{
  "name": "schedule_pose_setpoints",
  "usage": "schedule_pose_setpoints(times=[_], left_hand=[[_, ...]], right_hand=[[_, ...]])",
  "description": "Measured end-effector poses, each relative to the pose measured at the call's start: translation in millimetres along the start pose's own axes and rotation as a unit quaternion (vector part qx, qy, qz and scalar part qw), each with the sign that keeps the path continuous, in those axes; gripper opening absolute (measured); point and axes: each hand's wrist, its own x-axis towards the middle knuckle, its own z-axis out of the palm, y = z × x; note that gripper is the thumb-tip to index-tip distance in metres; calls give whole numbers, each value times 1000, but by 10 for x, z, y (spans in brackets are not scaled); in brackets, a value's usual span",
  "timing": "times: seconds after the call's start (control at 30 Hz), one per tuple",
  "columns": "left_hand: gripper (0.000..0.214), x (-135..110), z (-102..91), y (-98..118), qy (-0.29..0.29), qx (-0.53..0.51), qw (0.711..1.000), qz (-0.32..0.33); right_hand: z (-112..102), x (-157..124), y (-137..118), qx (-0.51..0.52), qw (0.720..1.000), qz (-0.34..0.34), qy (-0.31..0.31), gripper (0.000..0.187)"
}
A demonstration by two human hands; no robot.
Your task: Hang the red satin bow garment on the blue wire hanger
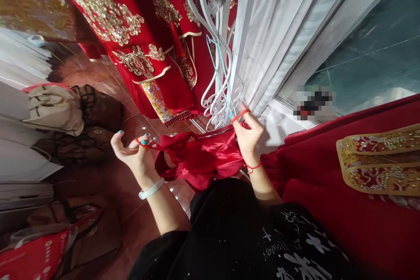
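Observation:
A red satin garment (203,157) hangs between my two hands, low in front of my black top. My left hand (131,151), with teal nails and a white bangle on the wrist, grips one thin red strap of it. My right hand (248,133), with a red cord on the wrist, pinches the other strap up near a teal wire hanger (219,74). The hanger hangs on a white ornate metal rack (216,52).
Red gowns with gold embroidery (144,39) hang beyond the rack. A red embroidered dress (361,192) fills the right side. White curtains (278,30) and a window stand behind. Bags (65,113) lie on the brown tiled floor at left.

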Motion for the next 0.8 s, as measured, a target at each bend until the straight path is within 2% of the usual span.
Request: schedule_pose_setpoints(times=[0.1,0.23,0.43,0.53,0.63,0.73,0.8], left_hand=[[79,-23,79,6,-21,-1,1000,-10],[74,-45,241,30,-24,6,1000,4],[68,-94,402,150,-46,83,995,20],[72,-69,442,173,-51,110,992,34],[77,83,509,135,-65,125,989,53],[80,373,617,87,-91,120,985,87],[80,601,716,69,-159,143,974,76]], right_hand=[[-42,298,273,16,999,39,27,31],[-81,730,546,34,997,63,12,24],[-349,1143,600,3,997,33,-63,7],[-478,1282,621,11,995,6,-104,18],[-504,1435,704,43,989,-2,-139,27],[-484,1625,810,57,983,-7,-175,28],[-486,1767,868,54,979,-12,-195,27]])
